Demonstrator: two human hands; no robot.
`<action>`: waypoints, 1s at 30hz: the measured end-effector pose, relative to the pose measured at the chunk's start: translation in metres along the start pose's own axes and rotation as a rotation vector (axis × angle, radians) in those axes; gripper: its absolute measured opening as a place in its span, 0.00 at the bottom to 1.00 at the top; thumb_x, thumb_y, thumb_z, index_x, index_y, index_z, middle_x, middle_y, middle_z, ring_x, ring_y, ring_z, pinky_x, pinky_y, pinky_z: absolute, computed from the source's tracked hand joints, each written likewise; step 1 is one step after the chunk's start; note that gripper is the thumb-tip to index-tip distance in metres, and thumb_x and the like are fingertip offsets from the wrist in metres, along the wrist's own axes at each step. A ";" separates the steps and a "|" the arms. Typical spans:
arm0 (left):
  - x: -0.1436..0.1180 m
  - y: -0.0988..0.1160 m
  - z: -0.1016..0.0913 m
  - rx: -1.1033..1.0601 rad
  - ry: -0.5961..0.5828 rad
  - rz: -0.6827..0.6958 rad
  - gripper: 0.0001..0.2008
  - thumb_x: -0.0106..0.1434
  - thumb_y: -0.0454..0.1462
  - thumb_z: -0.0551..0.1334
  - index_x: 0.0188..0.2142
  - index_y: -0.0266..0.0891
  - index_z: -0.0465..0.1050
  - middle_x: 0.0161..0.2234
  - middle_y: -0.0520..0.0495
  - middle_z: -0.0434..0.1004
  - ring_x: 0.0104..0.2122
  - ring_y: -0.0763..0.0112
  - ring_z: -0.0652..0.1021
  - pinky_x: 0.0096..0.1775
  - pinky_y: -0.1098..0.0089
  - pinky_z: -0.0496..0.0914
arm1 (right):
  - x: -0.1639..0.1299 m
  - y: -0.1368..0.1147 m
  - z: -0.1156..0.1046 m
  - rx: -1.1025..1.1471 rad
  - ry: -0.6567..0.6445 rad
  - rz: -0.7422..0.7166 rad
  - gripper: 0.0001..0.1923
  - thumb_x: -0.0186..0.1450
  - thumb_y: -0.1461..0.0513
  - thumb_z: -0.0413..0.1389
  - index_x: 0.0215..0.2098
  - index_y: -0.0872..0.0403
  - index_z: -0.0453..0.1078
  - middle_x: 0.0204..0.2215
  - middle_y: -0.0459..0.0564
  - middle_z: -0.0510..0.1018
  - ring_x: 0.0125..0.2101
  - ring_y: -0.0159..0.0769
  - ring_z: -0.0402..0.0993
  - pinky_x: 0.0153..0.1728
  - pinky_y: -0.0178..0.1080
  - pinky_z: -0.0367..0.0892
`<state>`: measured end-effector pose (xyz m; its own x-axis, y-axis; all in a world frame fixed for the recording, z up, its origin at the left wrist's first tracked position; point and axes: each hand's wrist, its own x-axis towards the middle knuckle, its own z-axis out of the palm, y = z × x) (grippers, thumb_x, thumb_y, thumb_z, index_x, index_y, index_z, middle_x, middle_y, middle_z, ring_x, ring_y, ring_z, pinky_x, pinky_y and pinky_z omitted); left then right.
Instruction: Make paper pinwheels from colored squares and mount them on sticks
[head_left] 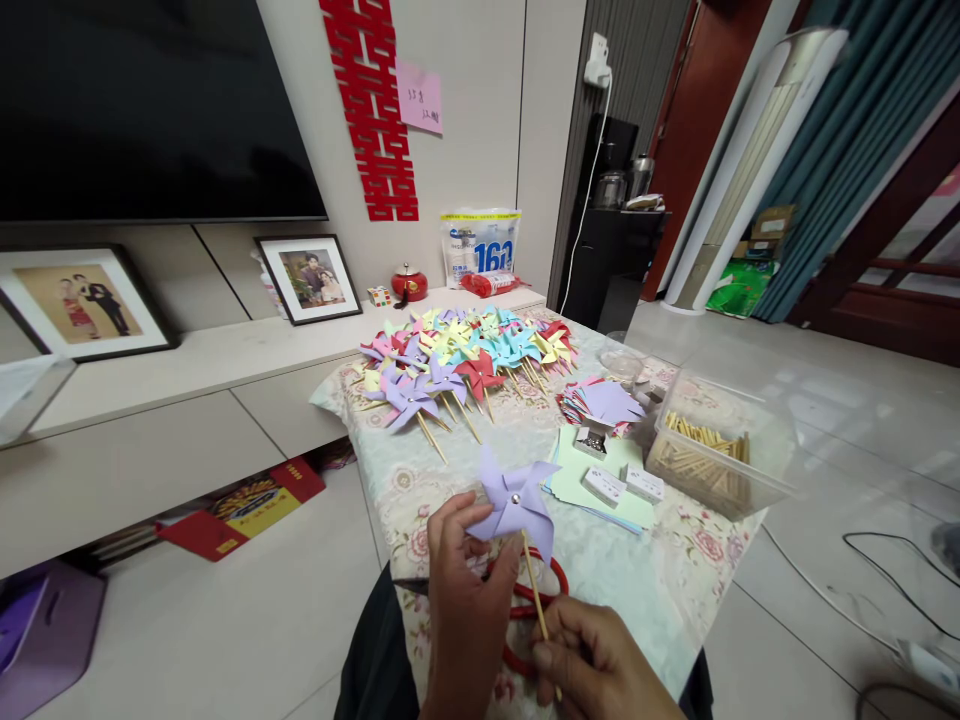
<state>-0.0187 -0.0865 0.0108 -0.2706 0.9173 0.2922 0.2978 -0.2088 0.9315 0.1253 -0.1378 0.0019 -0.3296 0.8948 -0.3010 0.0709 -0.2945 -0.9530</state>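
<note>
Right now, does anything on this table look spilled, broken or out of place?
Nothing stands out as spilled or broken. The purple pinwheel held by the left hand looks whole, the other pinwheels lie in an overlapping heap, and the wooden sticks sit inside the clear box.

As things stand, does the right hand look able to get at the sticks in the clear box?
Probably yes: only tablecloth seems to lie between the right hand and the clear box, whose top looks open over the sticks. The hand holds a thin stick, though, and would likely need freeing first.
</note>
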 end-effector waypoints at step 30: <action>0.000 -0.013 0.001 0.092 0.151 0.082 0.13 0.61 0.40 0.62 0.45 0.41 0.73 0.54 0.38 0.70 0.51 0.54 0.74 0.44 0.57 0.73 | 0.009 0.015 -0.006 -0.029 -0.001 -0.019 0.29 0.60 0.36 0.55 0.28 0.53 0.64 0.19 0.46 0.73 0.18 0.26 0.57 0.21 0.33 0.49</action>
<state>-0.0214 -0.0838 -0.0016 -0.3745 0.8357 0.4018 0.4052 -0.2422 0.8815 0.1294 -0.1321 -0.0154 -0.3324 0.8998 -0.2826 0.0919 -0.2673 -0.9592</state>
